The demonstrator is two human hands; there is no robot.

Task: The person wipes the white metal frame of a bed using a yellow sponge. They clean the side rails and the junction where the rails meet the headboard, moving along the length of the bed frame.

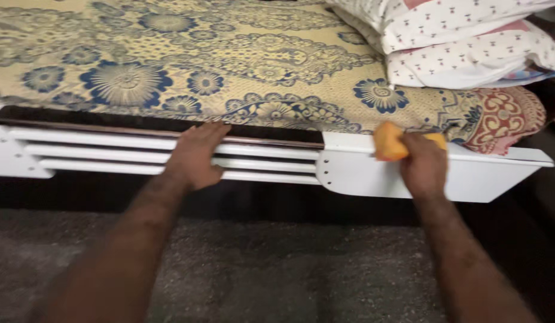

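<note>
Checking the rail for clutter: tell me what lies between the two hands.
In the head view, only bare white bed rail runs between the left hand and the right hand, which holds an orange cloth.

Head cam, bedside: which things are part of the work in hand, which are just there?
In use:
right hand gripping orange cloth
white bed rail under the cloth
left hand flat on the rail's slats

Just there:
blue-and-yellow patterned bedsheet
stacked pillows
dark floor

Bed (469,173) — patterned sheet (229,54), pillows (469,54)
</note>
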